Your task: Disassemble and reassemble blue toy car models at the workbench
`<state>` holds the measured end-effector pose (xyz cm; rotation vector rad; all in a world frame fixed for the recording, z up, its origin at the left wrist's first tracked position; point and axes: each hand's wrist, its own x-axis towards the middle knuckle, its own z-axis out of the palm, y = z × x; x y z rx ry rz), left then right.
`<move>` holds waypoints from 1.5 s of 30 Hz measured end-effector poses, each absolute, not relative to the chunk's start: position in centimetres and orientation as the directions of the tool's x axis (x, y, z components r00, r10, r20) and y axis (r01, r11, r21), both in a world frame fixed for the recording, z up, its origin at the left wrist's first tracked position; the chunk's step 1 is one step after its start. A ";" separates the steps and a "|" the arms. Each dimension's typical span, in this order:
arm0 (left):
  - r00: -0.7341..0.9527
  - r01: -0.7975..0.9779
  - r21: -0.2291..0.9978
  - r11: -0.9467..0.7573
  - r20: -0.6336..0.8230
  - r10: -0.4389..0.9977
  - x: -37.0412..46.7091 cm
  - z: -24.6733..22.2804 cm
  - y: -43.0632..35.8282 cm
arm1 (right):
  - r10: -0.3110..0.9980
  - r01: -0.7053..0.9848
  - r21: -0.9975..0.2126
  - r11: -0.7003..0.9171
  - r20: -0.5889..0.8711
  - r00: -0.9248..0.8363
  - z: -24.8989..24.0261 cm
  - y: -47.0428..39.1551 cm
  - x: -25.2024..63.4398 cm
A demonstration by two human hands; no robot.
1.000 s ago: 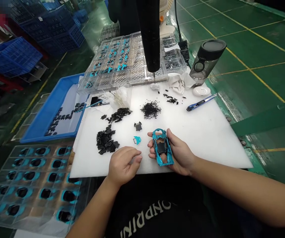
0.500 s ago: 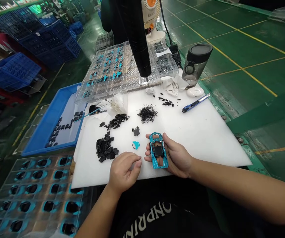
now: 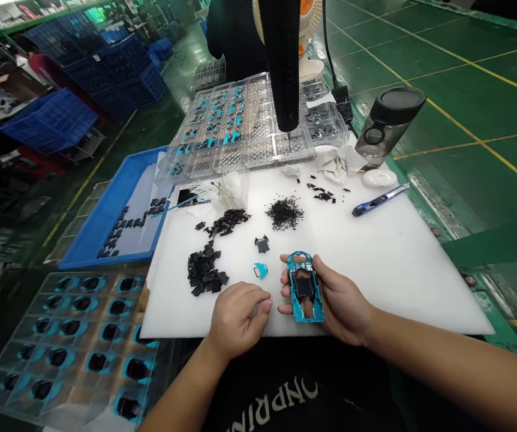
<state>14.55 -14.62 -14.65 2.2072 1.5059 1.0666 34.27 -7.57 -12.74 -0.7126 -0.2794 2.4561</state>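
Note:
A teal toy car body [image 3: 316, 300] with a black panel in its middle lies in my right hand [image 3: 346, 300], fingers under it and thumb along its side. My left hand [image 3: 240, 315] is curled just left of it, thumb and forefinger close together; anything between them is hidden. Just beyond my left hand, a small teal part [image 3: 262, 271] and a black bracket-like part [image 3: 262, 243] lie on the white board [image 3: 375, 264]. Several loose black parts [image 3: 205, 270] are heaped to the left. A heap of tiny black pieces [image 3: 284, 213] sits farther back.
A black powered screwdriver [image 3: 283, 78] hangs over clear compartment trays [image 3: 258, 157]. At right are a utility knife [image 3: 379, 200], a white case [image 3: 379, 178] and a bottle [image 3: 391, 120]. A blue tray [image 3: 119, 180] and a tray of teal car shells [image 3: 74, 360] stand left.
The camera view has shifted, so the whole scene sits farther right in the picture. Both hands keep nearly the same pose, and the car body stays in my right hand.

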 end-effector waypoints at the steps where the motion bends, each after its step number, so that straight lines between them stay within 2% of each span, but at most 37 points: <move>1: 0.191 0.691 0.584 -0.426 0.420 0.887 14.6 -14.6 -14.6 | 0.567 -0.456 -0.339 -0.823 -0.437 -0.698 -12.7 -7.5 34.3; 8: 0.193 0.681 0.595 -0.427 0.416 0.888 14.6 -14.4 -14.5 | 0.558 -0.458 -0.319 -0.830 -0.460 -0.690 -12.5 -7.5 34.3; 12: 0.175 0.669 0.584 -0.459 0.477 0.861 14.7 -13.9 -14.9 | 0.557 -0.447 -0.333 -0.831 -0.495 -0.667 -12.3 -7.6 34.4; 15: 0.145 0.692 0.541 -0.478 0.544 0.827 14.3 -13.2 -15.3 | 0.550 -0.423 -0.352 -0.835 -0.512 -0.659 -12.4 -7.6 34.5; 18: 0.081 0.803 0.459 -0.380 0.548 0.833 12.8 -12.3 -15.5 | 0.543 -0.397 -0.371 -0.839 -0.539 -0.644 -12.7 -7.5 34.5; 20: 0.012 0.891 0.393 -0.226 0.479 0.878 11.4 -11.6 -15.6 | 0.539 -0.385 -0.379 -0.842 -0.555 -0.633 -12.7 -7.4 34.6; 23: -0.069 0.969 0.246 -0.005 0.293 0.954 9.4 -10.8 -15.4 | 0.530 -0.372 -0.378 -0.848 -0.567 -0.631 -12.4 -7.4 34.5; 26: -0.077 0.992 0.109 0.062 0.134 0.988 8.6 -10.5 -14.9 | 0.531 -0.369 -0.382 -0.847 -0.571 -0.626 -12.1 -7.3 34.4; 28: -0.056 0.996 0.077 0.052 0.051 0.997 8.7 -10.5 -14.4 | 0.535 -0.373 -0.385 -0.844 -0.571 -0.623 -12.0 -7.3 34.4; 32: -0.027 0.997 0.075 0.029 -0.020 0.999 9.3 -10.7 -13.7 | 0.544 -0.378 -0.394 -0.838 -0.551 -0.633 -12.1 -7.4 34.3; 38: 0.019 0.994 0.110 -0.025 0.056 0.998 9.7 -10.8 -12.6 | 0.551 -0.385 -0.397 -0.833 -0.538 -0.638 -12.2 -7.4 34.3; 43: -0.001 0.950 0.311 -0.016 0.056 0.998 9.8 -10.8 -10.8 | 0.547 -0.383 -0.393 -0.836 -0.541 -0.639 -12.3 -7.3 34.3; 45: -0.045 0.942 0.334 0.024 0.055 0.997 9.9 -11.1 -10.1 | 0.550 -0.383 -0.397 -0.834 -0.546 -0.633 -12.2 -7.3 34.3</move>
